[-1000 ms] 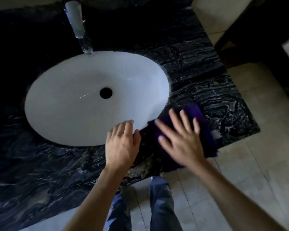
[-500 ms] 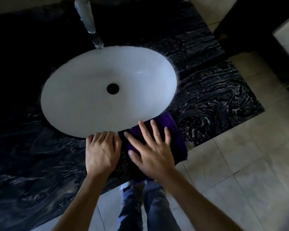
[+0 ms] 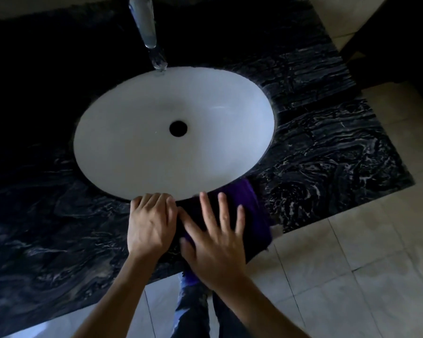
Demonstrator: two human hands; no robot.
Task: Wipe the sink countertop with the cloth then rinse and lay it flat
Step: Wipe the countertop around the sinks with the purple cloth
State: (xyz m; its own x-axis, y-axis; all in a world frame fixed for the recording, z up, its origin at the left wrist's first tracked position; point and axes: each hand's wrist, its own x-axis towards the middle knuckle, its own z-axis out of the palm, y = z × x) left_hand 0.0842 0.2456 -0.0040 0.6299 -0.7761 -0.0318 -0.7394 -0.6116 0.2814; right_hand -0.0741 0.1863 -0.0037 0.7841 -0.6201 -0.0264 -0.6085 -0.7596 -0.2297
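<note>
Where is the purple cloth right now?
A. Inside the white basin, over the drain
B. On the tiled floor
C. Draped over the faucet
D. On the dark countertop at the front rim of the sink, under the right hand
D: the purple cloth lies on the dark countertop by the sink front rim, with the right hand spread flat on it and the left hand resting just beside it.

Right hand point(image 3: 215, 242) flat, fingers spread, pressing the purple cloth point(image 3: 252, 215) on the dark counter point(image 3: 327, 154) at the sink's point(image 3: 132, 147) near rim. Left hand point(image 3: 150, 223) rests beside it, fingertips at the rim.
</note>
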